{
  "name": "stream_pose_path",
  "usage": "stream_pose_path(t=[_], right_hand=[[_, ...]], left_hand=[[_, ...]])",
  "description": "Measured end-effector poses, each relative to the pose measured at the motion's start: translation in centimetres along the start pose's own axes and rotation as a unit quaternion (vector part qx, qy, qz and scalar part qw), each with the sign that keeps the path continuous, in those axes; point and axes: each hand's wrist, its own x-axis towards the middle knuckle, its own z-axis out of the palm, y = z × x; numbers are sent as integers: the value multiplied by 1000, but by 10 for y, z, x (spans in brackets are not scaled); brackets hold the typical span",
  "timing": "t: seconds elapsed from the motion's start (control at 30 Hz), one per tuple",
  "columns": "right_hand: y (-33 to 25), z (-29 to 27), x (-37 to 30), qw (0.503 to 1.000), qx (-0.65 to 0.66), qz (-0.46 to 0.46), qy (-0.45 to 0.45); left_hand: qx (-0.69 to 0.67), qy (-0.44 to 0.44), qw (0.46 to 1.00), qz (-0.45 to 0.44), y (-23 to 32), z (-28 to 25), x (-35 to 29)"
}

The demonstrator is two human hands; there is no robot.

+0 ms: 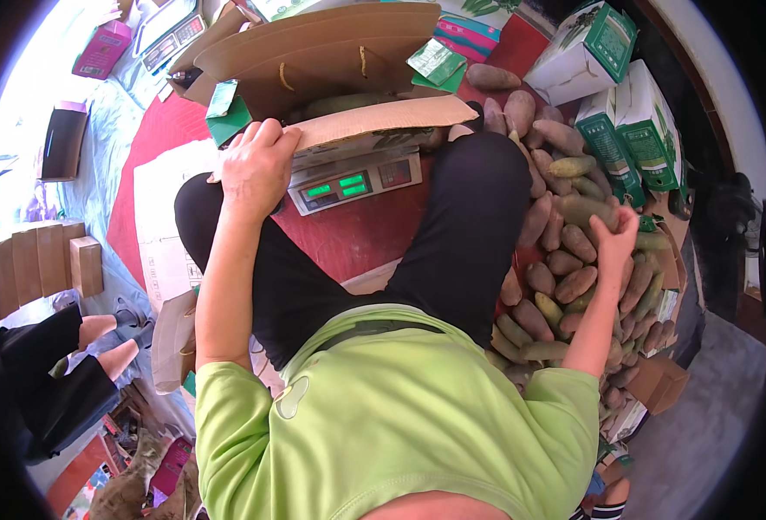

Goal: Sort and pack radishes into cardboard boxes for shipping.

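The left hand (257,169) has its grip curled over the near edge of the box flap (383,120), clenched on the cardboard at its left end. The open carton (314,52) rests on the scale (354,185), between the person's dark-trousered knees, which leave little room on either side; its far panel stands tall with two yellow cord loops, and something long and greenish shows inside. The right hand (619,243) reaches out past the right thigh, thumb and fingers parted beside a large greenish tuber (580,208); whether that grip has closed on anything, I cannot tell. Tubers (576,283) crowd the whole strip along the right leg, hemmed in at the far end by white-and-green boxes (652,126). The freest patch is the red mat (331,247) between scale and lap. Left of the knee lies a pale cardboard sheet (171,195), then a bluish plastic sheet (123,95) toward the bright side, with a row of brown boxes (28,264) near another person's legs (110,347). Grey floor (721,381) runs along the right, beyond the pile.
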Motion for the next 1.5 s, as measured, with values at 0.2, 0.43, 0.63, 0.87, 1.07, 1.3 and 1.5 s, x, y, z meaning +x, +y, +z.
stream_pose_path(t=[0.2,0.43,0.63,0.87,1.07,1.3,1.5], right_hand=[[-165,23,41,976,188,-110,-12],[-266,101,57,943,231,-200,-130],[-303,200,44,913,262,-221,-220],[-260,192,61,890,345,-113,-277],[-133,124,61,937,266,57,-217],[57,90,-30,955,138,226,-135],[195,66,-158,916,-88,348,-180]], left_hand=[[8,-4,1000,-3,-2,-1,0],[17,14,1000,11,-2,1,2],[-10,-12,1000,-7,0,-4,2],[-8,18,1000,13,0,-2,4],[-24,-10,1000,-4,-1,1,3],[-5,-16,1000,-16,4,1,3],[-16,-32,999,-22,6,11,3]])
